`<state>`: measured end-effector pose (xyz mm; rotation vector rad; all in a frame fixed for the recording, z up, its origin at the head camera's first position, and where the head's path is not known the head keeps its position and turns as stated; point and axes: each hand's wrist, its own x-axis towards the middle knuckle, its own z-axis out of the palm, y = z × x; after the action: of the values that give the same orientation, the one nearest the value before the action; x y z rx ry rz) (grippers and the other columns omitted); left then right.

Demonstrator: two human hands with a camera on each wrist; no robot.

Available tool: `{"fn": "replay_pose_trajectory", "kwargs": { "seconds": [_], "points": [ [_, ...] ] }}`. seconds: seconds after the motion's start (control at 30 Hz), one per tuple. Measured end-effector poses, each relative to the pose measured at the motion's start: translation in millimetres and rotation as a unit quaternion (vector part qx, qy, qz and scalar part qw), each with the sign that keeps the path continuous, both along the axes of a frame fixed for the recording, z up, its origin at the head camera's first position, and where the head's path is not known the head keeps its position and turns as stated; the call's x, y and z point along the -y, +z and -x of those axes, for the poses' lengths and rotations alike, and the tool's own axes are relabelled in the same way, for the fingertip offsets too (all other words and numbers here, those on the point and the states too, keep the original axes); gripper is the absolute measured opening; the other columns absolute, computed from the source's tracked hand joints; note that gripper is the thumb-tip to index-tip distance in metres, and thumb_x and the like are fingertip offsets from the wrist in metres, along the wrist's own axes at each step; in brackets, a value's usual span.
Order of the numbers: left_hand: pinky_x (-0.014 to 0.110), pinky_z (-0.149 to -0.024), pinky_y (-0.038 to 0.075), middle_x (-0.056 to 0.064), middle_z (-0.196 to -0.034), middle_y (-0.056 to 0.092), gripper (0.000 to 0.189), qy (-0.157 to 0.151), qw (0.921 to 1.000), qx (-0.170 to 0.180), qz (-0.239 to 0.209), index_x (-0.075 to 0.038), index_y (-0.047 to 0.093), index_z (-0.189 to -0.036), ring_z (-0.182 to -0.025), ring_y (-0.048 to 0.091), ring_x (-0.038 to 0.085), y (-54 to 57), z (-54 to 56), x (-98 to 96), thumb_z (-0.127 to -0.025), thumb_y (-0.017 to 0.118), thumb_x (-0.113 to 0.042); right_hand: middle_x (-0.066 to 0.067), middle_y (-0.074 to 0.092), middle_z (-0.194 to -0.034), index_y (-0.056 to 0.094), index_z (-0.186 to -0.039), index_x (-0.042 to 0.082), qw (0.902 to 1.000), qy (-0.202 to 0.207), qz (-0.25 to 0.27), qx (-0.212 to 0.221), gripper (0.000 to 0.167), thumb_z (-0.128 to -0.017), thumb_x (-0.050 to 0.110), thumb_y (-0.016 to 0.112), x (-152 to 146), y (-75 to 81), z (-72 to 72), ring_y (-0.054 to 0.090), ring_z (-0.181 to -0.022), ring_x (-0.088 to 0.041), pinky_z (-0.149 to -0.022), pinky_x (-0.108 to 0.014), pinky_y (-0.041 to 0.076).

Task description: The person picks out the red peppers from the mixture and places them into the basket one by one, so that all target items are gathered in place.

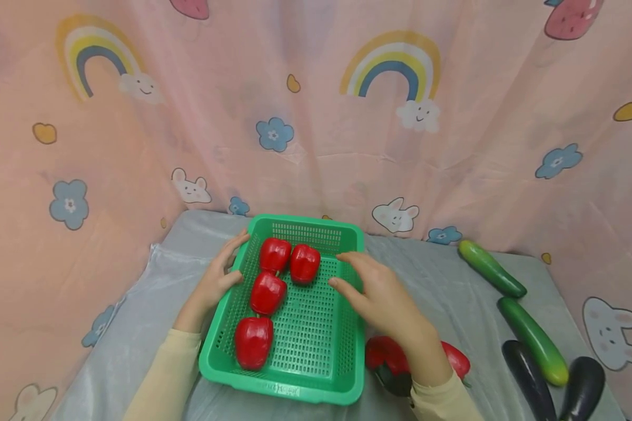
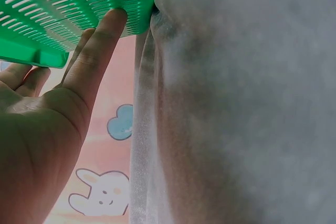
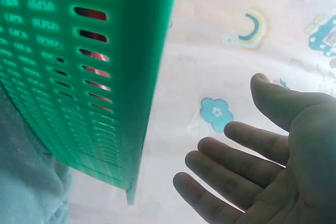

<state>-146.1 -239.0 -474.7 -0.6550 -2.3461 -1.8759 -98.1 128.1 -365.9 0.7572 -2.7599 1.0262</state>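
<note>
A green plastic basket point(image 1: 281, 389) stands on the grey cloth, with several red bell peppers point(image 1: 267, 293) lying along its left and far parts. My left hand point(image 1: 216, 279) is at the basket's left side. In the left wrist view its extended fingers point(image 2: 86, 69) touch the slotted outer wall, and the thumb lies near the rim. Over the basket's right edge hovers my right hand point(image 1: 381, 295), fingers spread and holding nothing. The right wrist view shows that hand apart from the basket wall point(image 3: 100, 77).
Beneath the right forearm lie red vegetables point(image 1: 384, 352), partly hidden, beside a dark object point(image 1: 395, 381). Farther right on the cloth are two green cucumbers point(image 1: 491, 268) and two dark eggplants point(image 1: 529, 380). A pink patterned curtain point(image 1: 316, 117) hangs behind.
</note>
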Motion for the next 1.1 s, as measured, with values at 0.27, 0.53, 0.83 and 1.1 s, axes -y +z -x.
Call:
{"fn": "replay_pose_trajectory", "kwargs": {
  "seconds": [0.27, 0.53, 0.83, 1.1],
  "points": [
    [0.031, -0.096, 0.046, 0.014, -0.181, 0.02, 0.083, 0.003, 0.9999, -0.007, 0.013, -0.002, 0.037, -0.168, -0.162, 0.024, 0.047, 0.2, 0.3, 0.7, -0.087, 0.05, 0.007, -0.007, 0.066, -0.148, 0.064, -0.148, 0.007, 0.9999, -0.009, 0.003, 0.005, 0.055, -0.103, 0.037, 0.076, -10.1, -2.6, -6.7, 0.061, -0.139, -0.029, -0.11, -0.055, 0.052],
    [0.03, -0.099, 0.045, 0.013, -0.181, 0.02, 0.083, 0.004, 0.9999, -0.009, 0.012, -0.002, 0.038, -0.168, -0.162, 0.024, 0.045, -0.6, 0.6, 1.0, -0.086, 0.05, 0.006, -0.007, 0.065, -0.149, 0.063, -0.15, 0.009, 0.9995, -0.023, -0.008, 0.019, 0.056, -0.102, 0.035, 0.077, -22.2, -7.8, -14.3, 0.06, -0.14, -0.031, -0.108, -0.058, 0.053],
    [0.032, -0.097, 0.046, 0.013, -0.181, 0.02, 0.084, 0.005, 0.9999, -0.005, 0.011, -0.003, 0.037, -0.169, -0.161, 0.027, 0.047, -1.5, 0.8, 1.3, -0.087, 0.05, 0.007, -0.006, 0.066, -0.148, 0.063, -0.15, 0.007, 0.9995, -0.025, -0.015, 0.016, 0.055, -0.105, 0.037, 0.074, -38.5, -13.3, -21.7, 0.06, -0.14, -0.033, -0.11, -0.06, 0.05],
    [0.031, -0.098, 0.048, 0.013, -0.181, 0.021, 0.083, 0.006, 0.9999, -0.006, 0.012, -0.003, 0.038, -0.169, -0.159, 0.029, 0.048, -0.5, 0.0, 0.7, -0.088, 0.051, 0.006, -0.007, 0.066, -0.149, 0.064, -0.151, 0.01, 0.9978, -0.048, -0.033, 0.033, 0.056, -0.102, 0.034, 0.077, -50.6, -17.3, -28.4, 0.061, -0.139, -0.034, -0.107, -0.06, 0.053]
  ]
}}
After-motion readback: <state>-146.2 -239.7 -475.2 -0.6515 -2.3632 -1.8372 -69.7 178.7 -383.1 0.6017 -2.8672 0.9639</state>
